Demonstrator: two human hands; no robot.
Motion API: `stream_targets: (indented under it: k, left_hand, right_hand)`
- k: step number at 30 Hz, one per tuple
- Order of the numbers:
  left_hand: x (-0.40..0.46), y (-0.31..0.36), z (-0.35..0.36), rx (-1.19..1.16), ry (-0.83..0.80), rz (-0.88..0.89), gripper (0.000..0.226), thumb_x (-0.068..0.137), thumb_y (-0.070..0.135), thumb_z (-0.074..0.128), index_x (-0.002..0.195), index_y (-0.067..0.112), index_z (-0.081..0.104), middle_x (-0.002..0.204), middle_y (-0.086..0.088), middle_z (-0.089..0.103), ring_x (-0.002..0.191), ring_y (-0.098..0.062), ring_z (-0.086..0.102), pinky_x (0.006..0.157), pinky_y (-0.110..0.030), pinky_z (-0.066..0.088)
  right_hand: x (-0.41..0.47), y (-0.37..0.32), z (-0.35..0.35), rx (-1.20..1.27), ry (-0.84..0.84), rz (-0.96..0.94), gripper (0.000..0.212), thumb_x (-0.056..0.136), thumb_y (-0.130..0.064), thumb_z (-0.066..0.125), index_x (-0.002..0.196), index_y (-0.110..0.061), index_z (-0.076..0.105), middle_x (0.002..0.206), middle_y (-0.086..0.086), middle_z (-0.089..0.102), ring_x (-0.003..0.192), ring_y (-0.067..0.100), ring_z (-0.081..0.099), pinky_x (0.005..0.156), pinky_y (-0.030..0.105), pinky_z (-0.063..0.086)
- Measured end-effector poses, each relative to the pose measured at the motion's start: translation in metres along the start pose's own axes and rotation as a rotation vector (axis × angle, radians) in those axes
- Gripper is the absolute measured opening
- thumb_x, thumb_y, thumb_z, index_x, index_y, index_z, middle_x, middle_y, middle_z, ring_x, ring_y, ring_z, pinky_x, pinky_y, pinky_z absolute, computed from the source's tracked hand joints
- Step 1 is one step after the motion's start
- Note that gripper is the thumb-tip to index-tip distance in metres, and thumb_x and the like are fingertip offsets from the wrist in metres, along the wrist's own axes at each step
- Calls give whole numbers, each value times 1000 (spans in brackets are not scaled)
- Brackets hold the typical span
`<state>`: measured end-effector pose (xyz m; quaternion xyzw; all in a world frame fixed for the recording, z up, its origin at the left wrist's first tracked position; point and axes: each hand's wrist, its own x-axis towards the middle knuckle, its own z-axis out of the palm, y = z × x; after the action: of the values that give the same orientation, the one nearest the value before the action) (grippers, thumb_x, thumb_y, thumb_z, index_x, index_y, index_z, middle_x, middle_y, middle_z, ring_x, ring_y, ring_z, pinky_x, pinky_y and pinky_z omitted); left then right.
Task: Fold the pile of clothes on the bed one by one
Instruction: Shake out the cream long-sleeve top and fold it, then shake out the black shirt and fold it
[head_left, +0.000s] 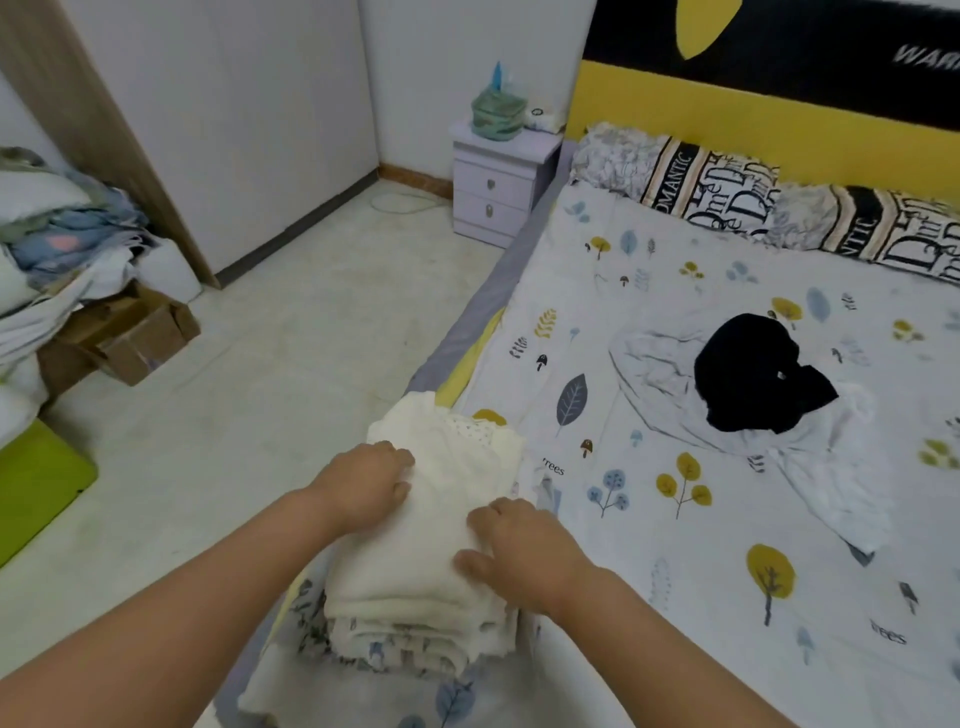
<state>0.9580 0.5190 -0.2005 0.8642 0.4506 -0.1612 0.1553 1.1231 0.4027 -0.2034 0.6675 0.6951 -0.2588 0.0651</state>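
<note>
A stack of folded cream clothes (441, 561) sits at the bed's left edge near me. My left hand (363, 480) rests on the top cream garment at its left side, fingers bent over the cloth. My right hand (511, 551) lies on the same garment at its right side, fingers curled down on the fabric. Further out on the bed (675, 519) lies the unfolded pile: a crumpled black garment (753, 376) on top of a rumpled white garment (810, 452).
Patterned pillows (727, 192) line the yellow headboard. A lilac nightstand (498, 192) stands at the bed's far left corner. On the floor at left are a cardboard box (130, 338), heaped bedding (52, 244) and a green mat (36, 483).
</note>
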Motion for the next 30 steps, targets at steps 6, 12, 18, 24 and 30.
stream_targets:
  k: [6, 12, 18, 24, 30]
  left_hand:
    - [-9, 51, -41, 69, -89, 115, 42, 97, 33, 41, 137, 21, 40, 138, -2, 48, 125, -18, 45, 94, -23, 33]
    - [-2, 133, -63, 124, -127, 230, 44, 96, 40, 41, 137, 24, 39, 138, -1, 47, 125, -18, 44, 93, -24, 34]
    - [22, 242, -65, 100, -142, 321, 45, 97, 40, 41, 138, 24, 38, 139, -1, 47, 127, -18, 43, 95, -24, 34]
    - [60, 346, -45, 39, -181, 362, 44, 97, 41, 40, 137, 24, 39, 136, 0, 49, 122, -17, 46, 95, -24, 34]
    - [111, 424, -17, -49, -152, 351, 38, 97, 37, 41, 132, 25, 46, 129, 4, 54, 115, -13, 52, 92, -21, 37]
  right_hand:
    - [-46, 27, -42, -11, 26, 17, 50, 92, -38, 47, 137, -17, 41, 131, 11, 51, 118, 31, 48, 92, 39, 41]
    - [-104, 92, -67, -2, 53, 122, 46, 93, -34, 47, 135, -16, 42, 129, 11, 52, 115, 30, 50, 86, 37, 42]
    - [-165, 187, -73, 19, 36, 255, 50, 94, -36, 47, 140, -20, 36, 134, 9, 48, 119, 29, 48, 91, 37, 41]
    - [-215, 291, -76, 57, 23, 351, 50, 94, -35, 46, 141, -21, 36, 134, 8, 47, 120, 26, 46, 89, 32, 40]
    - [-230, 384, -68, 71, -36, 437, 39, 93, -25, 47, 130, -12, 46, 126, 11, 53, 114, 29, 51, 92, 38, 45]
